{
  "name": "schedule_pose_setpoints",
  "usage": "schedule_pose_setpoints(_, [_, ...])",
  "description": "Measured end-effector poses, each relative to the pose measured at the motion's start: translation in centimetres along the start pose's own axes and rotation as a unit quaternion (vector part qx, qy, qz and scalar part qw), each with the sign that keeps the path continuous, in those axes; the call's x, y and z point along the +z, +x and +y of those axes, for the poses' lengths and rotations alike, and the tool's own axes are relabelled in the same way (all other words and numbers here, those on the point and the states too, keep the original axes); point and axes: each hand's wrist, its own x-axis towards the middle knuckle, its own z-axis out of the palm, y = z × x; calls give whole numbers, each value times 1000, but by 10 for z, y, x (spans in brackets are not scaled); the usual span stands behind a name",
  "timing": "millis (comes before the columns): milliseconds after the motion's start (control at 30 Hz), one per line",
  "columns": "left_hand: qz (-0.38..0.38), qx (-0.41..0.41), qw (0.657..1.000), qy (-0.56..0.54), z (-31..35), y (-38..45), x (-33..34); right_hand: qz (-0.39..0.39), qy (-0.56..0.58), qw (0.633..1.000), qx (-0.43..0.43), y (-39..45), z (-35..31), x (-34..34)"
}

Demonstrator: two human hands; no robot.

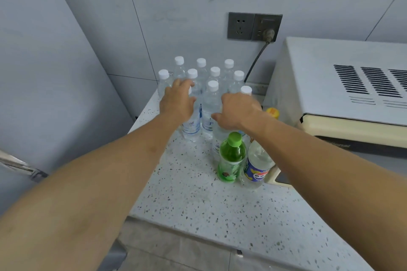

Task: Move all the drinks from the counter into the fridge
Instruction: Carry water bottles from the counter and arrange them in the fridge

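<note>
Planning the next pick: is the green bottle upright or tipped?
Upright: the green bottle stands on its base on the counter, cap on top.

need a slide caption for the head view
Both hands reach into clear water bottles on a speckled counter, beside a green soda bottle.

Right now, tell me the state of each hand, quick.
Left hand: grips a water bottle.
Right hand: over another bottle; grip cannot be told.

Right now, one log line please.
stage: reaching | left hand: on clear plastic water bottle | right hand: over bottles | speckled counter: stocked
</note>
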Motion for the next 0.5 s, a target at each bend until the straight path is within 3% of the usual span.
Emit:
schedule_pose_setpoints(333, [59, -77, 986, -134, -15, -68, -20, 1, 63, 997, -51, -9, -42, 6])
schedule_pose_setpoints(500, [109, -78, 977, -163, -28, -111, -36, 24, 174, 984, -25, -17, -53, 15])
